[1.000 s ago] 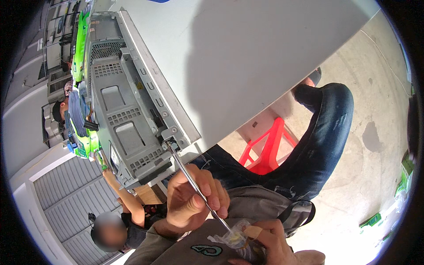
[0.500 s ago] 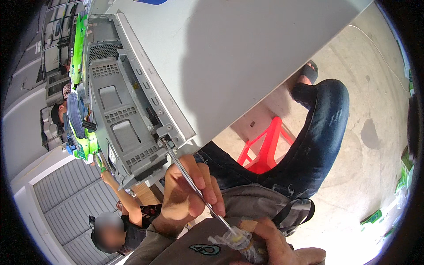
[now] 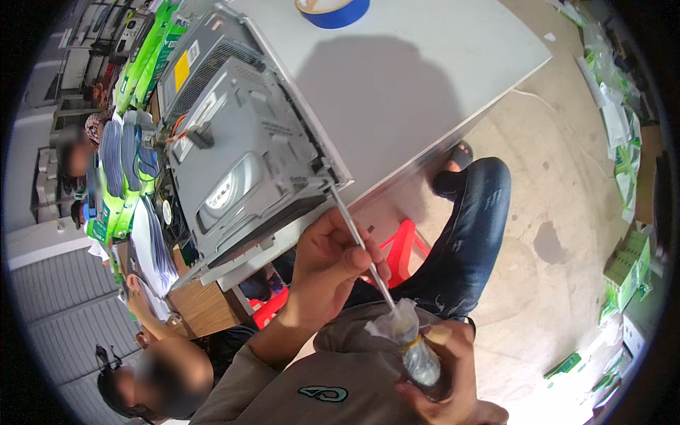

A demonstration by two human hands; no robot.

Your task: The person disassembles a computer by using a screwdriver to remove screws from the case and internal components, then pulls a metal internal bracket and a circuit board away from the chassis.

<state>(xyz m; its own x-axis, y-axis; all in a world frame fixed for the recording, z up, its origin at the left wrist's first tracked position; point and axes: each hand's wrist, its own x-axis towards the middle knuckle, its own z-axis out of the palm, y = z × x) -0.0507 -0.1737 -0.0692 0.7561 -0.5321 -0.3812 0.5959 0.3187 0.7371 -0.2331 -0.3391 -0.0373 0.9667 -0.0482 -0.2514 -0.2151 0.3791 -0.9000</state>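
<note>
Resting on its edge at the near rim of the white table (image 3: 425, 85), the grey metal chassis (image 3: 241, 163) now shows a broad stamped panel to the camera, where half a second ago it showed its perforated trays; the view has also swung, so the corner being worked on sits nearer the middle. A long screwdriver (image 3: 358, 244) meets that lower right corner with its tip, the shaft running down and right toward the person's lap. The left hand (image 3: 326, 265) is curled loosely about the middle of the shaft, fingers closed enough to steady it, and has slid a little up it since the earlier pictures. The right hand (image 3: 443, 372) is closed around the handle, which is wrapped in clear plastic, just below the left. Both hands lie nearer than the chassis, joined to it only by the tool. Farther off on the table sits a blue tape roll (image 3: 333, 10); a red stool (image 3: 397, 248) shows under the table, and another person sits at lower left.
</note>
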